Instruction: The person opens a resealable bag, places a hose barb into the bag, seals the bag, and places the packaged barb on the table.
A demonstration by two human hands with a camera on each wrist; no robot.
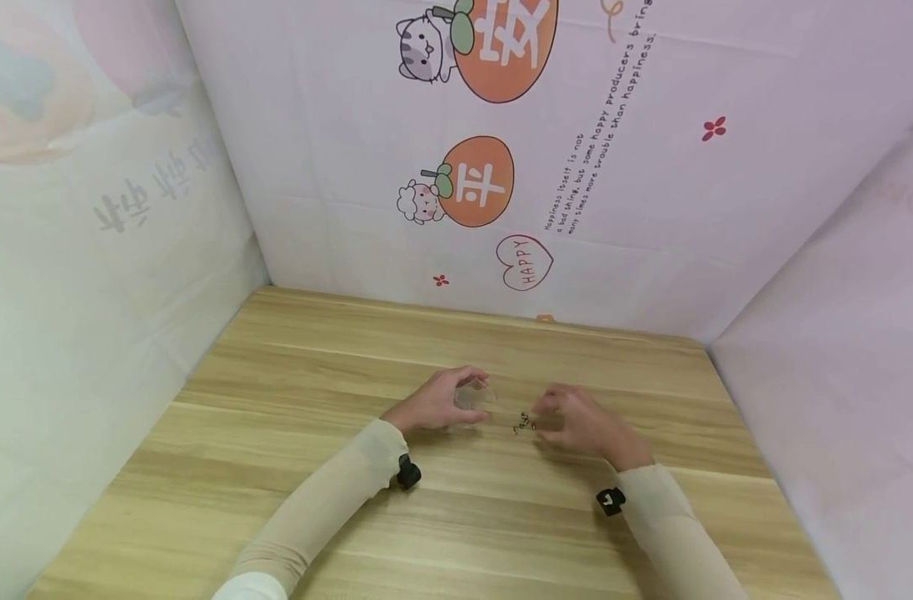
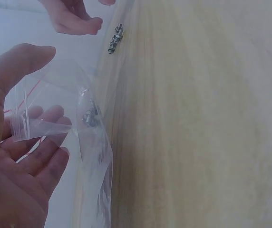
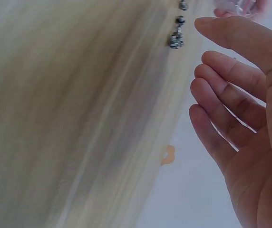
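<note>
Loosely, the left hand (image 1: 432,405) brackets a crinkled clear-plastic bag (image 2: 91,140) — grip unclear; the right hand (image 1: 586,423) gapes beside knobbly silver metal pieces (image 3: 176,41).

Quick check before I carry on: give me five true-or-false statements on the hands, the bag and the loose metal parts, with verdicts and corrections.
1. The left hand has its thumb and fingers on either side of a clear zip-seal bag. True.
2. Small metal parts lie on the wooden tabletop. True.
3. The right hand grips the zip-seal bag. False: it is apart from the bag, close to the metal parts.
4. The loose metal parts lie on the far side of the left hand from the right hand. False: they lie between the two hands.
5. Each wrist wears a small black device. True.
</note>
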